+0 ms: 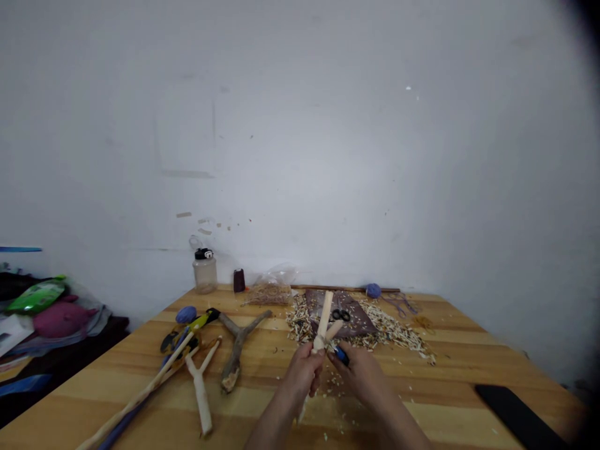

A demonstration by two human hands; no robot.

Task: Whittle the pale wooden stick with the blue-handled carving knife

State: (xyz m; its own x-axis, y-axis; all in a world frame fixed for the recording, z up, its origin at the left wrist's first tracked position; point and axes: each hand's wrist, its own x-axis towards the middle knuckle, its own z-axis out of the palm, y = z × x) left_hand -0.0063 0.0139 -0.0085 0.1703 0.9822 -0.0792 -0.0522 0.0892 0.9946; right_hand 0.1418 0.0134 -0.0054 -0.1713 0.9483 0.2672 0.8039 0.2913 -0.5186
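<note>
Hands (304, 370) gripping forked stick (324, 317) and blue tool (342, 356), green packet (35, 297) illegible

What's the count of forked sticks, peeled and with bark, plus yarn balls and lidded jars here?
Peeled forked sticks: 2, one in the left hand
Bark-covered forked stick: 1
Yarn balls: 2
Lidded jar: 1
Total: 6

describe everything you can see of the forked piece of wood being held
The forked piece of wood is pale and looks stripped of bark. Two prongs rise from the fork: a long one pointing toward the wall and a seemingly shorter one leaning right. The left hand grips it below the fork, hiding much of the stem. The right hand, holding something blue, is close beside the fork; whether that touches the wood is unclear.
</note>
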